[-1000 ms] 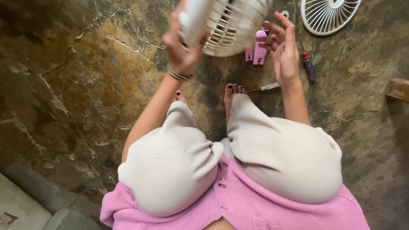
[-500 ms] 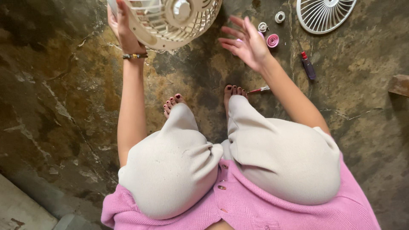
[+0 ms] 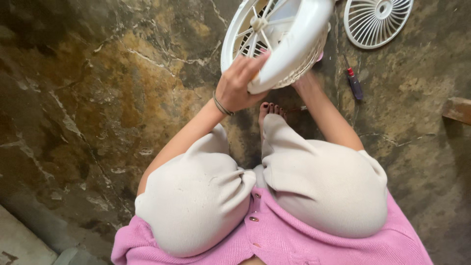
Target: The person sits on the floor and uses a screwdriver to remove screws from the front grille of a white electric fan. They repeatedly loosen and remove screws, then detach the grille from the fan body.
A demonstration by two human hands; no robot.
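My left hand (image 3: 238,86) grips the white fan body (image 3: 279,41) by its rim; my right hand, hidden behind it, cannot be judged; detached grille (image 3: 378,22) and red-handled screwdriver (image 3: 354,83) lie on the stone floor (image 3: 98,98).

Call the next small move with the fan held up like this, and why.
Probably lower the white fan body to the stone floor. The left hand grips its rim in mid-air, the right hand is hidden behind it, and the detached grille and screwdriver lie on the floor alongside.

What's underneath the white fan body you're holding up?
Under the fan body only a pink sliver and stone floor show. The right hand is mostly hidden; anything else there is covered.
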